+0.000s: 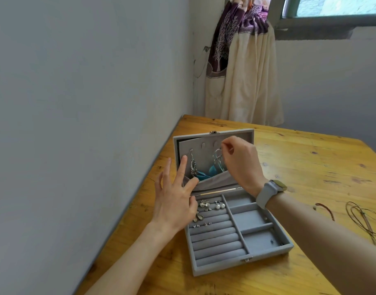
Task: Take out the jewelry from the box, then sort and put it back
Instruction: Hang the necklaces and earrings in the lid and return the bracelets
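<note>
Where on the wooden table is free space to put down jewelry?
Bare wooden table lies right of the open grey jewelry box, behind the cords. In front of the box is also free. The left side by the wall is narrow.

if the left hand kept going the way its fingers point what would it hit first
Most likely the grey panel inside the lid, just left of the silver earring. The left hand has its index fingertip there already; actual contact is unclear.

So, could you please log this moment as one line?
right hand: pinching earring at lid | left hand: open, steadying panel | box: open
</note>
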Demonstrator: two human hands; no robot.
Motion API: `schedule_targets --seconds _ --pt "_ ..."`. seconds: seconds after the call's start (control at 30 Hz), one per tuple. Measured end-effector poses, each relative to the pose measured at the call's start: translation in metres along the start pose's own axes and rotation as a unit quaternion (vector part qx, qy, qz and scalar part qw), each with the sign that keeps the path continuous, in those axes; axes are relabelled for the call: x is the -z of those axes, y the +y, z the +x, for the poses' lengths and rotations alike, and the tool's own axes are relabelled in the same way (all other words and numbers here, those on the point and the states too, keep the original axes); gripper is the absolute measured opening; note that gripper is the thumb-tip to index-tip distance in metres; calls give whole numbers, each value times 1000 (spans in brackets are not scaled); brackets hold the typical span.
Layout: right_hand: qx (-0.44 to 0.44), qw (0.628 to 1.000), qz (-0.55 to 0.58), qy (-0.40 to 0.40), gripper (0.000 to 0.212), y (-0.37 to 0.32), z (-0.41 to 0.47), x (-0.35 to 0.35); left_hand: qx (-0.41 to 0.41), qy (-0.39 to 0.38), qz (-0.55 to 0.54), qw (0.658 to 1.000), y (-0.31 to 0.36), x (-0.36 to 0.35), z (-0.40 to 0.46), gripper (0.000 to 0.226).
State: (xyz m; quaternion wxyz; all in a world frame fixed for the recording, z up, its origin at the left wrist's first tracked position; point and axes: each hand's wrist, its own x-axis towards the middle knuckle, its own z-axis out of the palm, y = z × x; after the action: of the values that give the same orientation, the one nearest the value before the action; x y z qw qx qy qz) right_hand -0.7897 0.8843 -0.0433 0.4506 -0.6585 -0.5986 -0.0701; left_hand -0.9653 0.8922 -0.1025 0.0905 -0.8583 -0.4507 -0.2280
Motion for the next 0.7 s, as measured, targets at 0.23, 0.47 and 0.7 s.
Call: schedule_targets --seconds 0.23,0.47,0.7 --pt "-40 997 57 -46 15 -11 -2 -24 -22 -1 -7 1000 -4 0 -2 45" --pt "-80 982 166 -34 13 -26 0 -33 -39 -31 -79 996 -7 0 -2 48" --pt "22 994 107 6 11 -24 -1 -44 -29 -77 -100 992 -8 2 -3 52"
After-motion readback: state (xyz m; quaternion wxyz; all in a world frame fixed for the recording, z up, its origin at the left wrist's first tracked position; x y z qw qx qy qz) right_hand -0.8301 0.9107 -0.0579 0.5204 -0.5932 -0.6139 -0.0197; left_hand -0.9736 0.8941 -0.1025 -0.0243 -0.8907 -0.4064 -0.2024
